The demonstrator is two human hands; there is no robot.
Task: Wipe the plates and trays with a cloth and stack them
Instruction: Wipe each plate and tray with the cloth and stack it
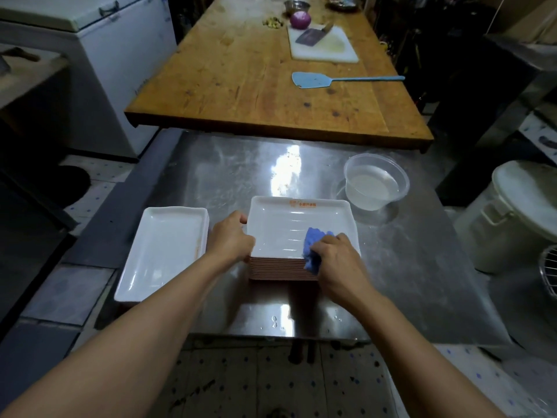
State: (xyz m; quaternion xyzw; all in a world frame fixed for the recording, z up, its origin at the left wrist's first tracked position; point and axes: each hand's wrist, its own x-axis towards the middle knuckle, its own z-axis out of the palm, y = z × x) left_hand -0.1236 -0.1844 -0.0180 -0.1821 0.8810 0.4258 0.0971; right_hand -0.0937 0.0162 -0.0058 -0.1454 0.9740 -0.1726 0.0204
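Note:
A stack of several white rectangular trays [283, 224] with orange undersides stands in the middle of the steel table [407, 267]. The top tray bears an orange logo on its far rim. My left hand [232, 236] grips the left edge of that top tray. My right hand [337, 257] presses a blue cloth [312, 245] onto the tray's near right part. To the left lies a second white tray [162, 251], on top of what looks like a low pile.
A clear plastic bowl of water [375, 185] sits at the stack's far right. Behind is a wooden table [241, 86] with a blue spatula [316, 79], a cutting board [325, 46] and a cleaver. A white lidded bucket [512, 218] stands at the right, a freezer [105, 55] at the left.

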